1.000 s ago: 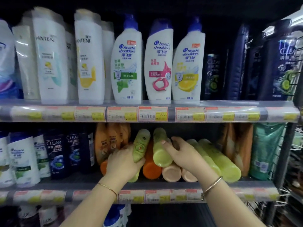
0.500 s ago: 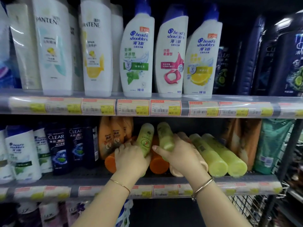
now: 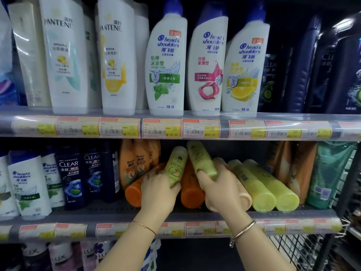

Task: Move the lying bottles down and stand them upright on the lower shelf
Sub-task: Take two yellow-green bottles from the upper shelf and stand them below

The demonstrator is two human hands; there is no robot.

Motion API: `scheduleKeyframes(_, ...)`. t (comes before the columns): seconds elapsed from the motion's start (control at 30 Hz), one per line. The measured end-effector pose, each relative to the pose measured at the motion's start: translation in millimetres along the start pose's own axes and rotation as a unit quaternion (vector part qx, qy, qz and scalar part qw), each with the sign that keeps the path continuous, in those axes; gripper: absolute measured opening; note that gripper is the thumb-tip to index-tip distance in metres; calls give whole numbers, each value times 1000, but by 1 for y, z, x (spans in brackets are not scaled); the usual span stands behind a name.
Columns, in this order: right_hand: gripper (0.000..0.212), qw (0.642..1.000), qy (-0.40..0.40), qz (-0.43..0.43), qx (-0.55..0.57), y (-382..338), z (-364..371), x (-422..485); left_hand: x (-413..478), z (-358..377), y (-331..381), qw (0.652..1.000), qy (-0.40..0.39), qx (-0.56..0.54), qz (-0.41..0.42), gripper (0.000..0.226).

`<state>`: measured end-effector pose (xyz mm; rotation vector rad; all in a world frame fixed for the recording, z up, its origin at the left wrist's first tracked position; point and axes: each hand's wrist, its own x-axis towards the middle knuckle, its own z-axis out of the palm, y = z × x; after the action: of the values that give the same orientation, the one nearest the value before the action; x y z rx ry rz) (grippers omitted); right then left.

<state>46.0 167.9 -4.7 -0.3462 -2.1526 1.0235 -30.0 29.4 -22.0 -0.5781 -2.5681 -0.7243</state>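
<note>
On the middle shelf (image 3: 293,214) lies a pile of bottles with their bases facing me. My left hand (image 3: 159,189) is shut on a pale green bottle (image 3: 176,163) that tilts up over the orange bottles (image 3: 190,190). My right hand (image 3: 220,189) grips a second green bottle (image 3: 201,158), also tilted upward at the top of the pile. Two yellow-green bottles (image 3: 273,189) lie side by side to the right. A peach bottle (image 3: 244,200) lies partly hidden behind my right hand. Another orange bottle (image 3: 133,190) lies left of my left hand.
Upright orange bottles (image 3: 136,161) and dark Clear bottles (image 3: 71,177) stand left of the pile. A green tube (image 3: 328,173) and brown pouches stand to the right. White shampoo bottles (image 3: 166,63) fill the upper shelf. Lux bottles (image 3: 60,257) show on the shelf below.
Both hands have closed more firmly round the two green bottles and raised their near ends off the pile. The camera has moved closer to the shelf.
</note>
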Motion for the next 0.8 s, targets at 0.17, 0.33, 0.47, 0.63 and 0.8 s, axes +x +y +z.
scheduleKeyframes(0.17, 24, 999, 31, -12, 38, 1, -5, -7, -10, 0, -1, 996, 29, -81, 7, 42)
scheduleKeyframes(0.33, 64, 993, 41, 41, 98, 13, -11, -19, -22, -10, 10, 976, 46, -209, -34, 50)
scheduleKeyframes(0.47, 57, 970, 15, 45, 240, 19, -21, -34, -29, -18, 11, 945, 43, -316, -69, 71)
scheduleKeyframes(0.63, 64, 941, -38, 53, 332, 26, -31, -62, -44, -25, 10, 896, -20, -431, -104, 77)
scheduleKeyframes(0.8, 99, 883, -158, 97, 431, 36, -33, -100, -80, -27, 12, 861, -66, -491, -115, 65)
